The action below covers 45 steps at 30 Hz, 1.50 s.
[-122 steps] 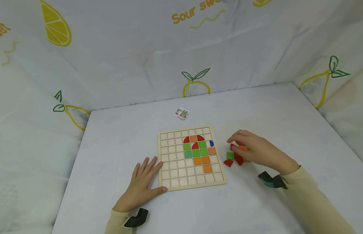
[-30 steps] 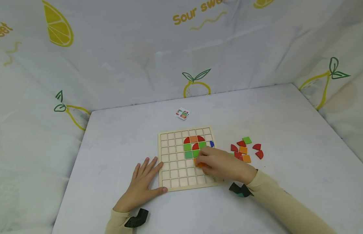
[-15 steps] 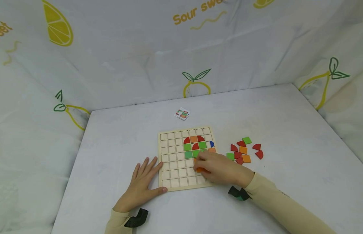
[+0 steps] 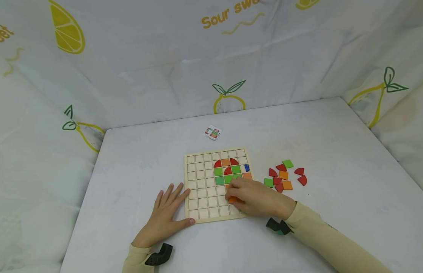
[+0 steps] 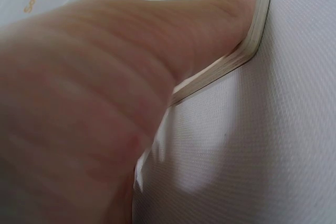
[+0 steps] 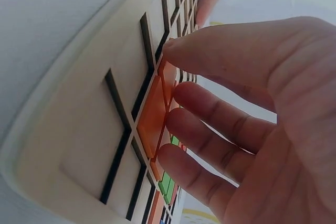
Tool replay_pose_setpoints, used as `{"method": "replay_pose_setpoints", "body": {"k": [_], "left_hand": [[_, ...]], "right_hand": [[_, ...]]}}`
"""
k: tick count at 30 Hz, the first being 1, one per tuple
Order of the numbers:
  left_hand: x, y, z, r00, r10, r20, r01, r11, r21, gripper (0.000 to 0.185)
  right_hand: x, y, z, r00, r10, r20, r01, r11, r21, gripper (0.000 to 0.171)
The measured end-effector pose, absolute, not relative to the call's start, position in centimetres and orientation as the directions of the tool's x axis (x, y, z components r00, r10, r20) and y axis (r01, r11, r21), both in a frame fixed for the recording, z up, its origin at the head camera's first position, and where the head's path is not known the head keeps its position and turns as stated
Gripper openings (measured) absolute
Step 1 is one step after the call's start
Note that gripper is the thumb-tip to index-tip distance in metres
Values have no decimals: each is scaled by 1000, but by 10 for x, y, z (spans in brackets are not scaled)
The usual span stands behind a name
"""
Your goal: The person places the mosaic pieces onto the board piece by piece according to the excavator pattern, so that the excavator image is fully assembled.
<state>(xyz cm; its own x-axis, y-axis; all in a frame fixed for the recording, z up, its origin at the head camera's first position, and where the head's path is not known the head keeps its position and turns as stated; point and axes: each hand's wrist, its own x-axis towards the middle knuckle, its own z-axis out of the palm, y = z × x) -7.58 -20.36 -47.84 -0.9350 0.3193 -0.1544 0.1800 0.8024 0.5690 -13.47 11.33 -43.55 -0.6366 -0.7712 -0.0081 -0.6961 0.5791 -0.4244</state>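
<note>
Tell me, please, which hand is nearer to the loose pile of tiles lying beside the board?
Right. The right hand rests on the board just beside the pile; the left hand lies flat at the board's opposite corner.

White cloth-covered worktop (image 4: pixel 334 144). Behind and to both sides of the grip, draped white fabric walls (image 4: pixel 157 68) printed with lemons, pears, yellow lettering. Even, soft light.

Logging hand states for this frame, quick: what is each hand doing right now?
Left hand: open, flat, thumb against the wooden board.
Right hand: fingertips on an orange tile in the board.
</note>
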Motion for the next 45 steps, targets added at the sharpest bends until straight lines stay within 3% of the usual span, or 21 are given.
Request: {"method": "replay_pose_setpoints", "body": {"k": [13, 26, 45], "left_hand": [[-75, -204, -479, -936, 320, -148, 185, 803, 567, 92], [-75, -203, -476, -936, 317, -154, 178, 802, 571, 91], [-76, -203, -478, -935, 318, -157, 178, 805, 566, 92]], "right_hand": [[-134, 112, -434, -624, -781, -17, -707, 574, -414, 21], [-135, 111, -428, -623, -778, -75, -657, 573, -489, 18], [-138, 117, -436, -639, -769, -12, -670, 564, -483, 13]]}}
